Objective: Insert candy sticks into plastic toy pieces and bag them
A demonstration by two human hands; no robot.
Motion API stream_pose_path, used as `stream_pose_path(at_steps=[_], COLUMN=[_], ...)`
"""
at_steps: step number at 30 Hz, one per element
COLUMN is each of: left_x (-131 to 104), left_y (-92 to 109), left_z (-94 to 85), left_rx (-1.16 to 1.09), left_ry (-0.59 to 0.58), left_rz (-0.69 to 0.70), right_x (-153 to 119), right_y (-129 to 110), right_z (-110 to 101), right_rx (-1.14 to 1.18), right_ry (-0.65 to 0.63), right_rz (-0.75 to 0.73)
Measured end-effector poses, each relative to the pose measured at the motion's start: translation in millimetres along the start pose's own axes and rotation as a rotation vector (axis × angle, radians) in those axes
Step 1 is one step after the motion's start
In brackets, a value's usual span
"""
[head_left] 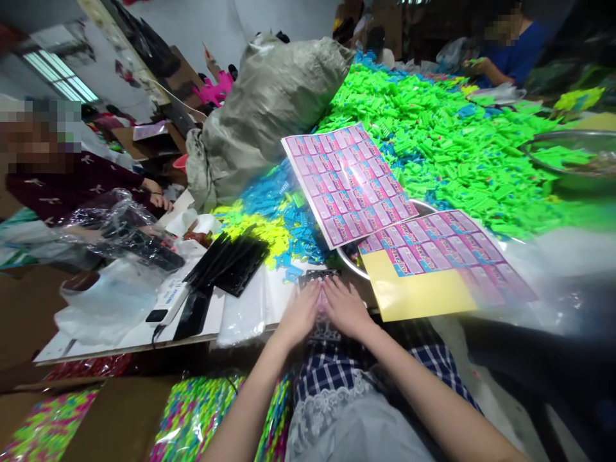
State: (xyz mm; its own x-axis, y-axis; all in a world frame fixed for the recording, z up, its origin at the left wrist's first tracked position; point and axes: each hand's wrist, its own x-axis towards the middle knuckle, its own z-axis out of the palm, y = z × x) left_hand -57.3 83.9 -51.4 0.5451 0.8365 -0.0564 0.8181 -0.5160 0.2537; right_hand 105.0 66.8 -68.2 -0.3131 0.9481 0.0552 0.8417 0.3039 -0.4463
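Both hands lie side by side at the table's near edge, fingers stretched forward and thumbs close together. My left hand (pixel 302 309) presses flat on a black tray-like piece (pixel 327 335) with cut-outs; my right hand (pixel 348 307) rests on its other side. Between them shows something pinkish and shiny (pixel 321 308), mostly covered by the palms. Two sheets of pink printed labels, one upright-leaning sheet (pixel 349 183) and one with a bare yellow backing (pixel 418 289), lie just beyond my right hand over a metal bowl (pixel 353 263).
A large heap of green plastic pieces (pixel 433 147) covers the far table, with blue (pixel 303 234) and yellow ones (pixel 260 231) nearer. Black strips (pixel 240 263), plastic bags (pixel 243 314) and a grey sack (pixel 269 102) are left. Boxes of bagged colourful pieces (pixel 192 410) stand below. Two people sit nearby.
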Motion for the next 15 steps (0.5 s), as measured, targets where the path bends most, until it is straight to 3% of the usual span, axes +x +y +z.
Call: stream_pose_path(at_steps=[5,10,12,15], left_x=[-11.7,-44.1,-58.4,-72.7], left_y=[1.2,1.3,8.2,27.0], left_z=[-3.4,6.2,21.1,48.3], left_rx=[-0.070,-0.312,-0.507,-0.798], left_ry=[0.045,0.118,0.275,0.543], left_rz=[-0.054,-0.167,-0.326,-0.696], right_x=[-4.5,-5.1,-2.2,4.7], right_y=[13.3,13.9,8.4,-5.2], right_z=[-7.1,-13.1,-15.0,-12.1], right_rx=[-0.023,-0.027,-0.020,-0.017], right_ry=[-0.007,-0.046,-0.052,-0.005], right_rz=[-0.017,-0.016,0.005,-0.021])
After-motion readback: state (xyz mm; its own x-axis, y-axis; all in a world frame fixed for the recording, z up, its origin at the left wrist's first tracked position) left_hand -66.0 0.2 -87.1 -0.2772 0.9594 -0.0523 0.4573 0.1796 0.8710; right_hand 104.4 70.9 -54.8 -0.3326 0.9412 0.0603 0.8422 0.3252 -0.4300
